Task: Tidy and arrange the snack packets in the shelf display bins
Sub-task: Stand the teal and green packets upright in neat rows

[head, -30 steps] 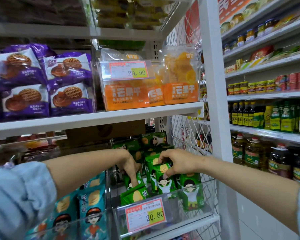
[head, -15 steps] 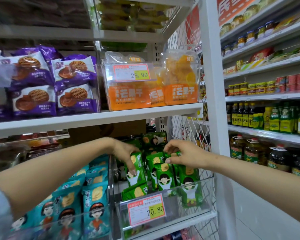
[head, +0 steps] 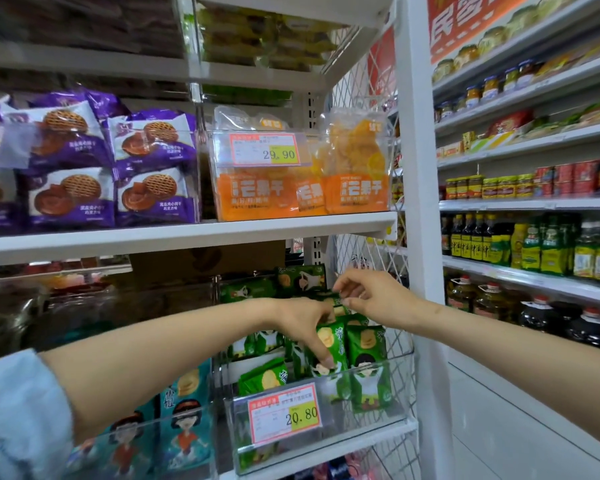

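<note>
Both hands in the lower-right clear bin (head: pixel 378 422) - the one tagged 20.80 (head: pixel 284 417), up against the wire mesh side panel (head: pixel 364 251).

Green snack packets (head: pixel 369 362) stand mostly upright in rows inside it; one flat packet (head: pixel 264 375) lies tilted at front left, behind the tag.

Left hand (head: pixel 302 323): fingers curled down over the top of the front upright packet (head: pixel 333 344), fingertip pressed on its face. Thumb hidden, so can't tell how far the grip wraps.

Right hand (head: pixel 374 299): thumb and index pinch the top edge of a rear packet (head: pixel 338 301) further back in the bin, other fingers loosely curled above.

Around it - teal packets (head: pixel 184 427) in the bin to the left. Shelf above holds purple cookie packs (head: pixel 153 168) and orange dried mango bags (head: pixel 357 168) behind a 29.90 tag (head: pixel 267 150). Oil bottles (head: pixel 492 299) on the next rack to the right.
</note>
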`<state>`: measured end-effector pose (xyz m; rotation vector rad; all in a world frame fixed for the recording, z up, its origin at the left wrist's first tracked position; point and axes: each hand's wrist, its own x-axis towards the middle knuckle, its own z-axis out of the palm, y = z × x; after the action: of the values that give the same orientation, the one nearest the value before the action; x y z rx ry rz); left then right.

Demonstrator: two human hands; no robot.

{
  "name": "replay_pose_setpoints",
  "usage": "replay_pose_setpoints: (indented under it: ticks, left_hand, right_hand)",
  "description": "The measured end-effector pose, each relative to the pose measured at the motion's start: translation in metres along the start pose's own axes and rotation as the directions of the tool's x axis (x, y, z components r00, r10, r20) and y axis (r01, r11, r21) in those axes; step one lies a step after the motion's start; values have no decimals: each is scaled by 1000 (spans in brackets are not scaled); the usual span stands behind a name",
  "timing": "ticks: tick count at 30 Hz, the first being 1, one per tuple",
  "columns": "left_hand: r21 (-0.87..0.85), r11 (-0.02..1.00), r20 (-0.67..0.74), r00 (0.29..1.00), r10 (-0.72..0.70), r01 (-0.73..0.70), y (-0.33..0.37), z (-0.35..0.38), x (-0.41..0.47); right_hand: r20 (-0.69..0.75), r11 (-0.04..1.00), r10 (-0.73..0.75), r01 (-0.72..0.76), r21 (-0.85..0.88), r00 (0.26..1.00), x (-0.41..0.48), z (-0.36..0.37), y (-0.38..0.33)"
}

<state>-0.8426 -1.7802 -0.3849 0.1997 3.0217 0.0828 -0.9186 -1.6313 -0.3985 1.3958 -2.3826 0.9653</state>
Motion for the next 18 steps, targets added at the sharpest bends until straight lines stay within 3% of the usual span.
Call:
replay_pose_setpoints:
  ticks: [4, 9, 15, 18]
  left_hand:
    - [157, 986, -66, 996, 64, -53, 3, 7, 6]
    - [212, 976, -43, 997, 63, -53, 3, 15, 10]
    - [-74, 997, -89, 996, 31, -37, -22, -15, -7]
    - [-175, 984, -137, 989, -50, 26, -48, -29, -23]
  right_hand:
    - [15, 1000, 15, -15, 1, 1000, -6, -6, 5]
    - [26, 1000, -1, 1, -1, 1000, -12, -7, 3]
    - [27, 999, -39, 38, 14, 999, -17, -9, -4]
    - [106, 986, -87, 70, 152, 991, -16, -4, -23]
